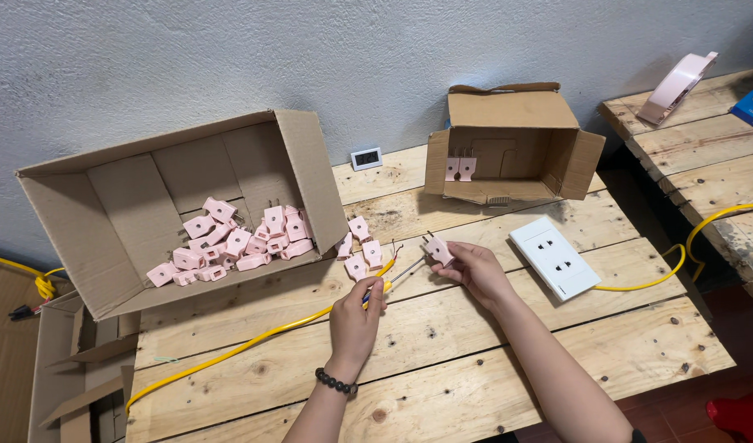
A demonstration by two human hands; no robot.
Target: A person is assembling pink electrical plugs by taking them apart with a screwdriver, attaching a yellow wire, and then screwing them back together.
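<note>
- Lower centre of the frame: the left hand (356, 316), a dark bead bracelet (336, 383) on its wrist, is closed around the end of a yellow cable (229, 351). Bare wire ends (405, 269) project from the grip toward the upper right.
- Centre, just right of it: the right hand (475, 267) pinches a pink plug (439, 250) between fingertips. The plug's long axis runs lower right to upper left, with its metal prongs pointing toward the upper left.
- Step in hand, as judged: the cable's wire ends are being brought up to the held plug. The next move appears to call for fine alignment of the wire ends with the plug body; whether they touch yet cannot be told.
- The cable's long axis trails down-left across the wooden tabletop (491, 353) to its lower left edge.
- Mid-frame: loose pink plugs (362, 246) lie just beyond the hands; a white socket strip (554, 257) lies to the right.
- Farther: a large open carton (130, 205) at left holds many pink plugs; a smaller carton (512, 139) stands at upper centre.
</note>
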